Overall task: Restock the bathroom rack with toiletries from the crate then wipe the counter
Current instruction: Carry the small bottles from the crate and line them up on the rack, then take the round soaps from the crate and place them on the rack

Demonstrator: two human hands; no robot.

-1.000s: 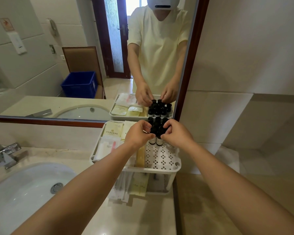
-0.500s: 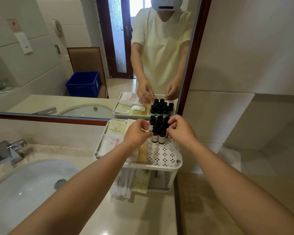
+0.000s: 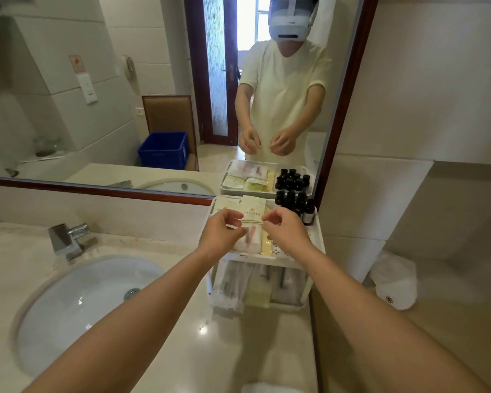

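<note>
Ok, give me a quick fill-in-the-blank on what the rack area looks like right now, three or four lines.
1. The dark bottles stand in the back ____ corner of the rack's top shelf.
2. Both hands stretch a thin rubber ____ between them, left hand and right hand.
3. The rack stands to the ____ of the sink.
4. The tap sits at the ____ edge of the sink.

Missing words: right; band; right; back
</note>
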